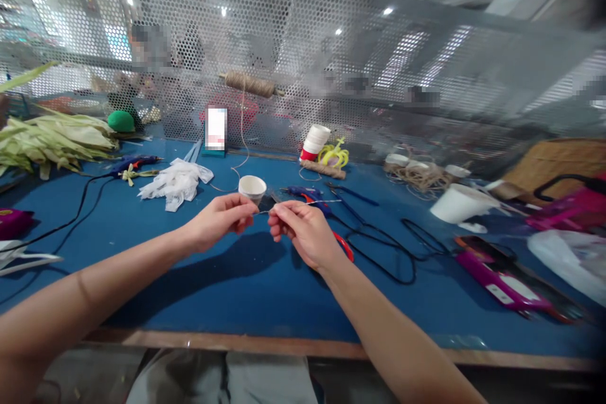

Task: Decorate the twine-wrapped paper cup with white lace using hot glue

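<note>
Over the blue tabletop, my left hand [227,218] pinches a thin strand [263,212] between thumb and fingers. My right hand [298,227] is closed on the same strand a short way to the right, so a little of it spans the gap. Whether it is twine or wire is too fine to tell. Just behind my left fingertips stands a white paper cup [252,187]. Beyond my right hand lies a blue glue gun [310,194]. Red scissor handles [344,246] show partly from under my right wrist.
Pliers [355,194] and a black cable [383,237] lie right of my hands, a purple power strip [502,281] farther right. White lace [175,180] and pale husks [57,139] are at left. A twine spool [250,84] hangs on the perforated metal screen [303,25].
</note>
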The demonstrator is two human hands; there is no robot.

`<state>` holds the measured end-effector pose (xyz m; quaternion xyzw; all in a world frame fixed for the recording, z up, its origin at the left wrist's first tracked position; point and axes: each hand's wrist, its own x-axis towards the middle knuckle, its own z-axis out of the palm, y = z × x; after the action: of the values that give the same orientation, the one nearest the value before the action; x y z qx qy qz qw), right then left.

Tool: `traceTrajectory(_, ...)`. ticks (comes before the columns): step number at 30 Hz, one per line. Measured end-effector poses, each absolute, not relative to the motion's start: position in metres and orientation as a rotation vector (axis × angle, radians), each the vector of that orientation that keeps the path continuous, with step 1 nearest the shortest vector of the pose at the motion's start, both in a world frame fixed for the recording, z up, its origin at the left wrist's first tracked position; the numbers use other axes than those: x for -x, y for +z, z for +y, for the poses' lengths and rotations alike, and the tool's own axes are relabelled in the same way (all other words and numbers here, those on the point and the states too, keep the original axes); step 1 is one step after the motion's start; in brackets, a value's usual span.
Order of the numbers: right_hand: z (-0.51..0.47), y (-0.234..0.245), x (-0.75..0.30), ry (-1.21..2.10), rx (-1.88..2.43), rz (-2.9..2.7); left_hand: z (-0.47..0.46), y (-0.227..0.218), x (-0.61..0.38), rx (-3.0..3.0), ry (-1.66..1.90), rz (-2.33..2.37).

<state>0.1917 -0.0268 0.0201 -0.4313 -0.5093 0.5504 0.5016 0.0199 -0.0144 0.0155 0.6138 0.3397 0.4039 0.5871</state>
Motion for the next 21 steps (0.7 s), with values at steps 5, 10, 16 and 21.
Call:
traceTrajectory(5, -0.024, 0.021, -0.193, 1.43, 1.041, -1.162, -0.009, 0.008, -0.011, -2.621, 1.306, 0.866)
traceTrajectory(10, -0.024, 0.019, -0.192, 1.409, 1.029, -1.171, -0.01, 0.004, -0.015, -2.709, 1.374, 0.897)
traceTrajectory(16, -0.027, 0.012, -0.191, 1.157, 0.987, -1.311, -0.016, 0.016, -0.023, -1.464, 0.972, 0.96)
traceTrajectory(21, -0.029, 0.015, -0.193, 1.011, 0.997, -1.468, -0.015, 0.021, -0.023, -1.031, 0.735, 0.743)
